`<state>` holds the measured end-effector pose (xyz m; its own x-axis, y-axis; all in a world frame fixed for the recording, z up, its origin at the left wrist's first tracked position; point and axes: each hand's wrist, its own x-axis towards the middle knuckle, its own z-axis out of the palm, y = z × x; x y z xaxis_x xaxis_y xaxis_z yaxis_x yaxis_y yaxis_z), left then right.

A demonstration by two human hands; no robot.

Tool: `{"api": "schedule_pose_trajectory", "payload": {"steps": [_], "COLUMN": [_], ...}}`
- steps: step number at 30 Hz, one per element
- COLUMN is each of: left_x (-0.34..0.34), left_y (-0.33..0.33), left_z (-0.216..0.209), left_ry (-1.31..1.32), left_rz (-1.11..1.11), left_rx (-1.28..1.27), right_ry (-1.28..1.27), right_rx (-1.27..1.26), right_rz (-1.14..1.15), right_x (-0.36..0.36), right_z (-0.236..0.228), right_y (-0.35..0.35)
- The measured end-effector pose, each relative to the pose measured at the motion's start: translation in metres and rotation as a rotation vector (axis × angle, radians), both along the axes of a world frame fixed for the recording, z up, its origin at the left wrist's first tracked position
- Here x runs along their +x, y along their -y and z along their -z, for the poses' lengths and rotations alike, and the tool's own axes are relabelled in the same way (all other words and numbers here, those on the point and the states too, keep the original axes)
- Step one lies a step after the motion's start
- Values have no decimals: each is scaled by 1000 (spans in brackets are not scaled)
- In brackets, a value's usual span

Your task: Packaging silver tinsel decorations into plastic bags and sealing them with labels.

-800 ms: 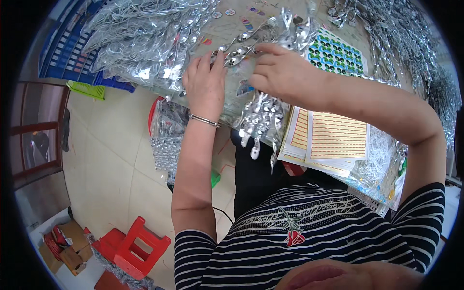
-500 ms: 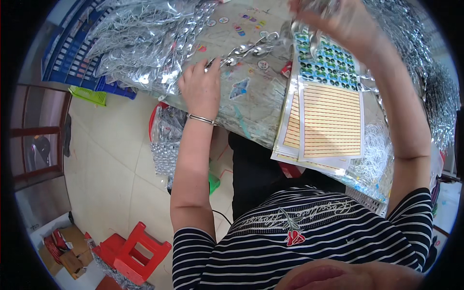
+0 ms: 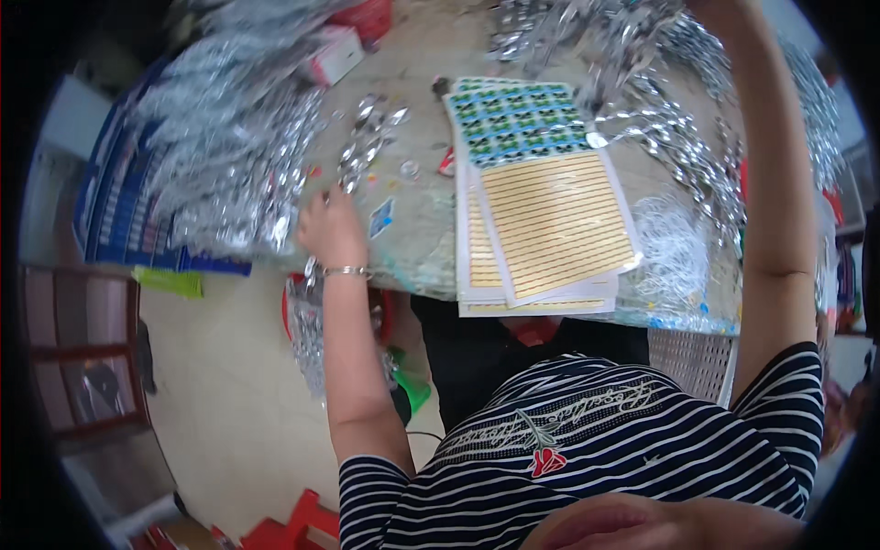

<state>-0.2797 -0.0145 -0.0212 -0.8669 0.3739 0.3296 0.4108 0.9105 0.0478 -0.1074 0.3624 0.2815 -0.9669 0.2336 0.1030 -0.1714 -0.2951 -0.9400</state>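
Observation:
My left hand (image 3: 332, 229) is closed at the near end of a shiny silver twisted foil strip (image 3: 368, 137), with its fingertips pinched together. The strip runs away from me across the table, its far end loose. My right arm stretches far forward to the top edge of the view, where only the heel of my right hand (image 3: 718, 7) shows and its fingers are cut off. Blurred silver foil strands (image 3: 628, 46) hang beside that wrist. Between my arms lie sticker sheets with blue and green pictures (image 3: 522, 119) and yellow lined sheets (image 3: 555, 225), stacked and overlapping.
A blue crate (image 3: 119, 197) heaped with silver tinsel (image 3: 229, 174) stands at the left. On the right are silver twisted strips (image 3: 683, 137) and a tangle of white thread (image 3: 669, 243). A red stool (image 3: 298, 527) is on the floor below.
The view has shifted, so more of the table's far side shows. My right hand has moved forward, off the sticker sheets to the top edge. My left hand stays at the strip's near end.

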Motion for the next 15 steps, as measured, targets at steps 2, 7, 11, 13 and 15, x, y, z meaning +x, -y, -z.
{"api": "schedule_pose_trajectory", "payload": {"steps": [2,7,11,13,15], "left_x": [3,19,68,125,171], "left_y": [3,3,-20,-43,-61], "left_z": [-3,-22,-61,-89,-94], "left_ry": [60,7,158,496,656], "left_rz": [-26,-30,309,418,555], "left_rx": [31,108,769,1127,1244], "right_ry": [-57,125,304,374,429], "right_rx": [715,669,445,218,44], "right_rz": [637,157,115,-10,-24], "right_x": [25,73,96,110,122], "right_z": [34,64,105,122,146], "right_y": [17,78,123,148,166]}}
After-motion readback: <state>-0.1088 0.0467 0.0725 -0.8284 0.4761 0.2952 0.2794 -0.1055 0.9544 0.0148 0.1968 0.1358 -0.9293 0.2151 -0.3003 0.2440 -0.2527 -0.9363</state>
